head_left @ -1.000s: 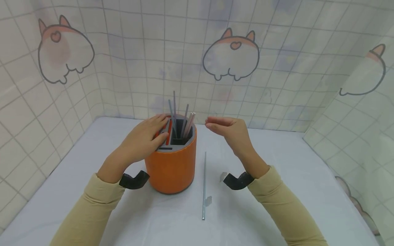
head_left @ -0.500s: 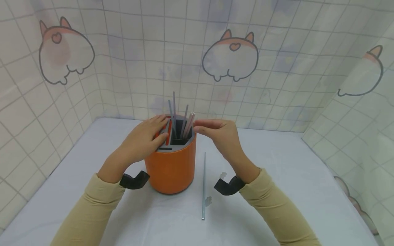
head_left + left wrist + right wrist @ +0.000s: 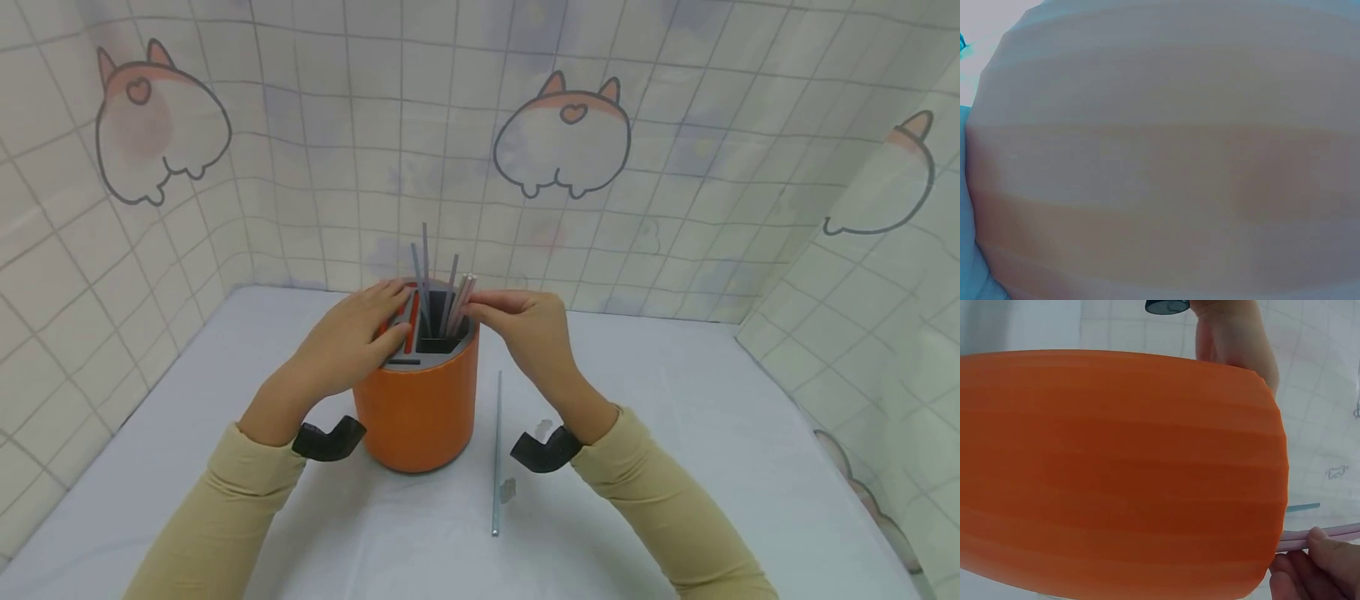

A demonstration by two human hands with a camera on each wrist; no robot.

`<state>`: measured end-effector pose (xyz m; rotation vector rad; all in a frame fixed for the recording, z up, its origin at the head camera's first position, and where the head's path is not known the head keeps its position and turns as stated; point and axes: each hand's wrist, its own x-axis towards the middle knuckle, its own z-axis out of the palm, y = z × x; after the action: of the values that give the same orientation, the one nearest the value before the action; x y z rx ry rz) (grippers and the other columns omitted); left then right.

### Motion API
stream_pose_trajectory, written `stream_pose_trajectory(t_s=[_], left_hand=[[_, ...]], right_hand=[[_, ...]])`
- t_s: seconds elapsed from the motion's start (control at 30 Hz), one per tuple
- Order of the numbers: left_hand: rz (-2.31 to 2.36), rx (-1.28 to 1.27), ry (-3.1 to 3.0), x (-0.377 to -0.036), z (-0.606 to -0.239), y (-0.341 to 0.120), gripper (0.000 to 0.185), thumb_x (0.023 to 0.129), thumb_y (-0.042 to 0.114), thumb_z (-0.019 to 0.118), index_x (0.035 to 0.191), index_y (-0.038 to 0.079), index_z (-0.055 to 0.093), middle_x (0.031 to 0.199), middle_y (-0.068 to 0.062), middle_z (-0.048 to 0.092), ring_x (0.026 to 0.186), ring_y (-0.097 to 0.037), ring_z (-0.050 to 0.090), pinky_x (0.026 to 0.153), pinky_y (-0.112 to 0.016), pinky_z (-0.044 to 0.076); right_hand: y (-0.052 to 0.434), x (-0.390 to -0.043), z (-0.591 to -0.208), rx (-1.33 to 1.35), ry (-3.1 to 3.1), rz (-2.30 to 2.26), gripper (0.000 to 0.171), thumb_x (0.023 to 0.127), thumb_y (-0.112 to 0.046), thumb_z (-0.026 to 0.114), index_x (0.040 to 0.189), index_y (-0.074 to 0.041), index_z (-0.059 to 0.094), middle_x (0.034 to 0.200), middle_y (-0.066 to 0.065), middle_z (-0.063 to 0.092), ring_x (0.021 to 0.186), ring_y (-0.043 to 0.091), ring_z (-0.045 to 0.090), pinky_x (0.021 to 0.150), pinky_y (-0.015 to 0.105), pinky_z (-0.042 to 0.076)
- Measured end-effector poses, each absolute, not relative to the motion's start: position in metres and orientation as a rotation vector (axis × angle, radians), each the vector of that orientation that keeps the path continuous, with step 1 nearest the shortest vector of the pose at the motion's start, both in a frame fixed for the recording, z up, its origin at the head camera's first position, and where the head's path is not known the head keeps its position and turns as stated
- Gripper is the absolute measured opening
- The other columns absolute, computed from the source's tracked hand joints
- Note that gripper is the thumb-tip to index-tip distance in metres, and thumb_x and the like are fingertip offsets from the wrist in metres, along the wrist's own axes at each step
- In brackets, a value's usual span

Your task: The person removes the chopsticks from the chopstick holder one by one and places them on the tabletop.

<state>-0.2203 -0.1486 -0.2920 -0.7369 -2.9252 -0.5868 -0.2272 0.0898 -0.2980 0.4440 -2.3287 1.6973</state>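
Note:
An orange round desk organizer [image 3: 416,417] with a grey slotted top stands upright on the table. My left hand [image 3: 341,342] rests on its left rim, fingers laid over the top and thumb on the grey surface. My right hand [image 3: 528,325] pinches thin pinkish sticks [image 3: 467,287] at the organizer's right side; their lower ends are inside its dark compartment. In the right wrist view, thumb and fingers meet on the pink sticks [image 3: 1341,530] just beyond the organizer's rim. Several grey-blue sticks [image 3: 425,258] lean in the same compartment. The organizer's blurred wall [image 3: 1160,156] fills the left wrist view.
A single grey-blue stick [image 3: 497,454] lies on the white table [image 3: 675,500] right of the organizer, under my right forearm's inner side. Small grey patches [image 3: 508,490] mark the tablecloth. A tile-patterned curtain [image 3: 337,167] closes off the back and sides.
My right hand has moved left from beside the organizer to its right rim and now pinches the pink sticks. My left hand and the organizer have stayed put.

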Motion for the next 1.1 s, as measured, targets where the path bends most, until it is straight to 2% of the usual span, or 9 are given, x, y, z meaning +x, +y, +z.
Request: stream_pose_trajectory(t_s=[0.27,0.57,0.83,1.1], left_hand=[[-0.581,-0.738,-2.929,-0.221,-0.292,-0.148,0.058,0.106,0.031,0.04,0.156,0.003,0.029,0.165,-0.016,0.024,0.154,-0.035,0.019,0.126,-0.054,0.015],[-0.57,-0.763,-2.922,-0.224,-0.291,-0.148,0.058,0.107,0.03,0.04,0.156,0.002,0.027,0.165,-0.016,0.022,0.155,-0.034,0.017,0.127,-0.052,0.014],[-0.581,-0.761,-2.926,-0.223,-0.291,-0.148,0.058,0.106,0.03,0.04,0.156,0.002,0.028,0.165,-0.016,0.023,0.155,-0.034,0.017,0.127,-0.051,0.013],[-0.58,-0.747,-2.932,-0.221,-0.292,-0.149,0.058,0.106,0.029,0.04,0.156,0.002,0.028,0.165,-0.016,0.023,0.155,-0.034,0.017,0.127,-0.051,0.014]], right_hand=[[0.091,-0.222,-0.285,0.461,-2.284,1.661,0.018,0.089,-0.018,0.075,0.101,-0.005,0.08,0.099,0.011,0.078,0.099,0.017,0.073,0.092,0.033,0.059],[0.099,-0.215,-0.247,0.535,-2.081,1.653,0.017,0.089,-0.012,0.074,0.1,0.001,0.077,0.097,0.017,0.077,0.086,0.006,0.074,0.086,0.024,0.06],[0.112,-0.204,-0.223,0.659,-1.772,1.745,0.019,0.088,-0.001,0.073,0.1,0.013,0.072,0.085,-0.01,0.077,0.087,0.014,0.076,0.082,0.03,0.061],[0.127,-0.188,-0.201,0.629,-1.542,1.83,0.009,0.086,0.001,0.074,0.093,0.006,0.074,0.085,0.005,0.077,0.082,0.02,0.076,0.08,0.03,0.062]])
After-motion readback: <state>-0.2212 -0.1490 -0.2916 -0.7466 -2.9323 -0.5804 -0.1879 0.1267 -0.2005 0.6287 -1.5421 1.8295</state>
